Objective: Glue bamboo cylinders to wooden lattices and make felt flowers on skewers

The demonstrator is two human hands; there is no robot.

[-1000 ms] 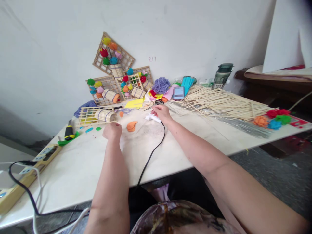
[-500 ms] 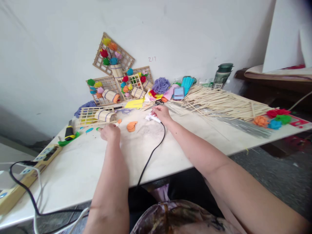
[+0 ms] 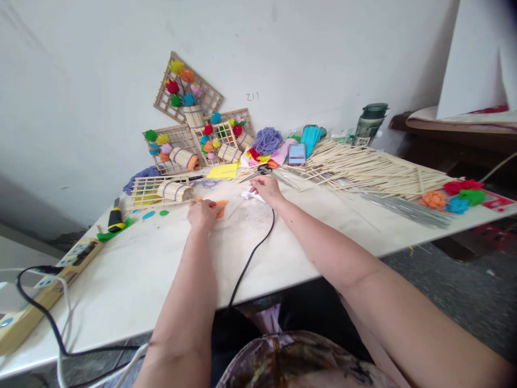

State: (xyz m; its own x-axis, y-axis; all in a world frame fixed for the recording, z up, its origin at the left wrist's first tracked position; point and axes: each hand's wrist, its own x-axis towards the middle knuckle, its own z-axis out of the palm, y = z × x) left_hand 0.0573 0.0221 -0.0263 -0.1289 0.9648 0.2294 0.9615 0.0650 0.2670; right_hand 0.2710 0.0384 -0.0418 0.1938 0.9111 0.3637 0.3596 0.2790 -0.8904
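Observation:
My left hand (image 3: pixel 203 214) is low over the table, its fingers bent together at the orange crepe-paper petals (image 3: pixel 221 208); part of the petals is hidden behind it. A white glue gun (image 3: pixel 251 194) with a black cord lies on the tabletop. Just above it, my right hand (image 3: pixel 266 189) is closed in a pinch, and whatever sits between its fingertips is too small to make out. Left of my left hand lie a green petal (image 3: pixel 163 213) and a blue petal (image 3: pixel 148 215). Behind them a rolled bamboo-stick vase (image 3: pixel 174 192) rests on a stick lattice (image 3: pixel 139 189).
Finished lattices with paper flowers (image 3: pixel 188 101) lean on the wall. Purple yarn (image 3: pixel 267 141), black scissors (image 3: pixel 264 169) and many bamboo sticks (image 3: pixel 363 167) lie at the back and right. A utility knife (image 3: pixel 116 218) and power strip (image 3: pixel 48 293) are at the left.
My left hand has moved right, from the green petal to the orange petals, leaving the green one uncovered. My right hand has stayed nearly still above the glue gun.

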